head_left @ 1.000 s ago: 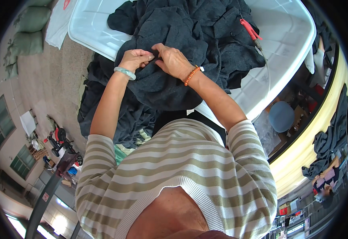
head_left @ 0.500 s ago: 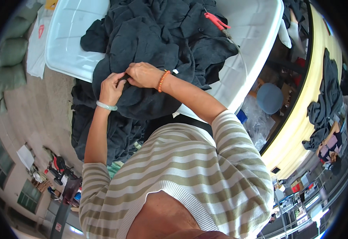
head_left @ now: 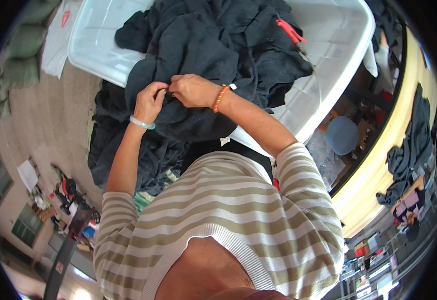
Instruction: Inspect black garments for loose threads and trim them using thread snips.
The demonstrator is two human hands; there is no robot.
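Note:
A dark grey garment hangs over the near rim of a white plastic tub, just in front of my body. My left hand, with a pale bangle at the wrist, pinches a fold of it. Beside it my right hand, wearing an orange bead bracelet, is closed on the same cloth. The fingertips of both hands almost meet, and what lies between them is too small to make out. More dark clothing fills the tub. A red-handled tool on a thin pale cord rests on that pile.
Below the tub at left hangs more dark cloth. To the right are a round blue-grey stool seat, clear plastic wrapping and a long yellow tabletop with dark garments. Another person is at its far side.
The tub, clothing and my hands sit slightly farther right and higher in view. My fingers have shifted a little on the cloth, with both hands still on the garment.

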